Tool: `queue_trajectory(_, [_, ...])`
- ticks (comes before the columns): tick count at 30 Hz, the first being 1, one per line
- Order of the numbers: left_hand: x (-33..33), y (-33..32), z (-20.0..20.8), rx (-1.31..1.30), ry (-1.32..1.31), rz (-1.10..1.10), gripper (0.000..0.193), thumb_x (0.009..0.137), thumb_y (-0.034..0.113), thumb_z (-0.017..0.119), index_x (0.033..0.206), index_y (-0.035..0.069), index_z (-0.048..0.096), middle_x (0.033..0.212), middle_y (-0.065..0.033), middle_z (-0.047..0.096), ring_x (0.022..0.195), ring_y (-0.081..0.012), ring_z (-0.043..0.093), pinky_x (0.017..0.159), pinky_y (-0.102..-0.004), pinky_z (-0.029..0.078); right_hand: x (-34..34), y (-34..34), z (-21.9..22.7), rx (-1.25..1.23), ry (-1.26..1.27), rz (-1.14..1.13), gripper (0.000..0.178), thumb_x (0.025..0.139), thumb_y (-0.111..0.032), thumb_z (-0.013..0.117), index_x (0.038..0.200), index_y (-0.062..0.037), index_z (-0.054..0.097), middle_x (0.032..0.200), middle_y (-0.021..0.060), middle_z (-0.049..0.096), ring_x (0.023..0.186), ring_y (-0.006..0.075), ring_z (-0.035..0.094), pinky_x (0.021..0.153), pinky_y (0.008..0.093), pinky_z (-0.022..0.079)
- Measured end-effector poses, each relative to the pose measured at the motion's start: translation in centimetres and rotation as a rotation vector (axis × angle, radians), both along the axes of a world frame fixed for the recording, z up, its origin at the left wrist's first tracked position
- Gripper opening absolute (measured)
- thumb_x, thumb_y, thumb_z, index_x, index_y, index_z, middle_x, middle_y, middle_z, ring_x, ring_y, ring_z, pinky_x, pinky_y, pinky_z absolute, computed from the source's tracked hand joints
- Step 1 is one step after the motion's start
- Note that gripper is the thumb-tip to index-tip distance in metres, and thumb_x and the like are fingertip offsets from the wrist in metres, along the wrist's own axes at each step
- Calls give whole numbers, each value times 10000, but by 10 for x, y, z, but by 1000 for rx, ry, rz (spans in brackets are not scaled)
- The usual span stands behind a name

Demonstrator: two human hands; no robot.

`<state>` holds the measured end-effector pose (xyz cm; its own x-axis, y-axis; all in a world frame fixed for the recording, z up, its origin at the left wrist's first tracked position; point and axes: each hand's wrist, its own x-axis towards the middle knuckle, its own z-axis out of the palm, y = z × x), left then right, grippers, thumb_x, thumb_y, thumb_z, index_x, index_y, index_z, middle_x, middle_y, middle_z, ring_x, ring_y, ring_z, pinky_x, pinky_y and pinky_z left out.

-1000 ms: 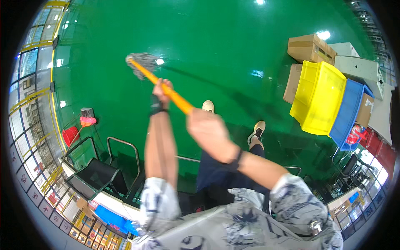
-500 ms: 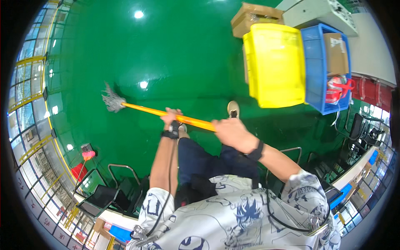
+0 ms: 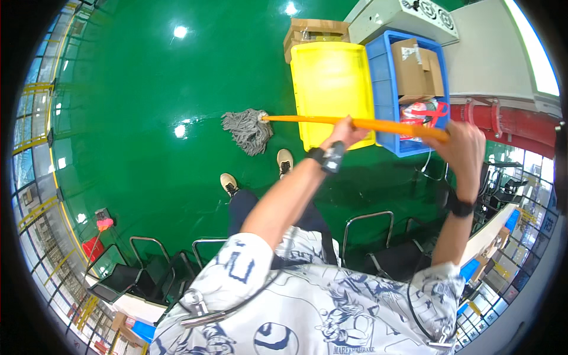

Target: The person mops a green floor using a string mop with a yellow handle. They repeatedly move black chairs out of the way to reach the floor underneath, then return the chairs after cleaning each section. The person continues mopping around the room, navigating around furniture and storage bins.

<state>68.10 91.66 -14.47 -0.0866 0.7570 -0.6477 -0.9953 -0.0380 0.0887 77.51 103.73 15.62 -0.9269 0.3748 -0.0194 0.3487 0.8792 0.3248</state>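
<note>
A mop with an orange handle [image 3: 396,125] stretches across the view in both my hands. My left hand [image 3: 349,134] is wrapped round the middle of the handle, in front of the yellow bin [image 3: 334,77]. Farther right, my right hand [image 3: 463,151] grips the upper end, raised near the blue crate [image 3: 383,89]. The grey string mop head [image 3: 248,130] rests on the green floor to the left of the yellow bin, just beyond my shoes [image 3: 285,160]. Both wrists wear dark bands.
Cardboard boxes [image 3: 417,68] and a red-and-clear bag [image 3: 423,112] lie in the blue crate. Behind stand another carton [image 3: 316,28] and a pale metal cabinet [image 3: 402,21]. Black chairs [image 3: 130,281] are close behind me. A red bucket [image 3: 93,248] stands far left.
The mop head has swept right, from the open floor to beside the yellow bin. Both hands have moved right with the handle, my right hand farthest. My view has shifted too.
</note>
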Motion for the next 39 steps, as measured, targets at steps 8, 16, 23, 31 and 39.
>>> queue_trajectory(8, [-112, -419, -23, -345, 621, 230, 456, 970, 169, 377, 1373, -41, 337, 1361, -267, 446, 1203, -404, 500, 1021, -466, 429, -106, 65, 16, -111, -24, 37, 525, 601, -521, 783, 823, -53, 697, 738, 144, 665, 731, 324, 653, 658, 407, 509])
queue_trajectory(16, [149, -813, -15, -920, 49, 1510, 381, 987, 223, 324, 1284, 12, 437, 1374, -129, 468, 1186, -236, 500, 988, -342, 433, -127, 56, 27, -76, -54, -52, 598, 656, -546, 741, 1017, -71, 700, 991, 151, 665, 977, 307, 616, 872, 412, 471])
queue_trajectory(23, [312, -730, -8, -846, -316, 1417, 411, 982, 301, 404, 1313, 64, 462, 1346, -114, 518, 1238, -288, 484, 1026, -420, 422, -176, -37, -53, -169, 139, 544, 564, 775, -397, 703, 1181, -31, 563, 1300, 221, 487, 1192, 411, 443, 1001, 495, 368])
queue_trajectory(31, [447, -600, 47, -1088, -15, 1068, 381, 947, 365, 544, 1174, 60, 521, 1056, -98, 653, 837, -184, 671, 718, -315, 529, -196, -447, -226, -852, -632, 1396, 452, 816, -357, 685, 1079, 4, 621, 1078, 194, 608, 995, 367, 584, 850, 419, 481])
queue_trajectory(39, [534, -594, 62, -1325, -397, 1854, 549, 970, 465, 438, 1268, 6, 468, 986, -124, 678, 797, -204, 683, 677, -305, 538, -113, -843, -156, -916, -614, 1926, 535, 838, -437, 657, 1143, -3, 596, 1088, 193, 625, 984, 346, 611, 842, 401, 496])
